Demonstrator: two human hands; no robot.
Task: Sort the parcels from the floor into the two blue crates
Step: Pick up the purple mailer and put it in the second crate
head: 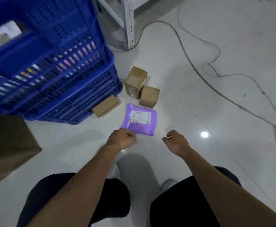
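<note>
Blue upper crate (55, 30) sits stacked on a blue lower crate (101, 89) at far left. Through the upper crate's slotted wall show pink, yellow and white items, too blurred to identify; contents of the lower crate not visible. Flat cardboard box (106, 105) lies on the floor against the lower crate's right near corner. Just right of it stands a tall cardboard box (134, 81), with a small cardboard box (148, 96) touching its near right side. Purple mailer (139, 119) lies flat on the white tiled floor (199, 95), just near of the small box, white label (140, 117) face up. The mailer is nearly square, so no clear long axis; its label's longer side runs left-right. Left hand (121, 139) is at the mailer's near left corner, fingers curled; cannot tell whether it pinches the corner or only overlaps it. Right hand (176, 140) hangs to the right of the mailer, apart from it, fingers loosely curled, holding nothing. Large brown carton (7, 145) at near left. Grey cable (199, 76) trails across the floor at far right.
</note>
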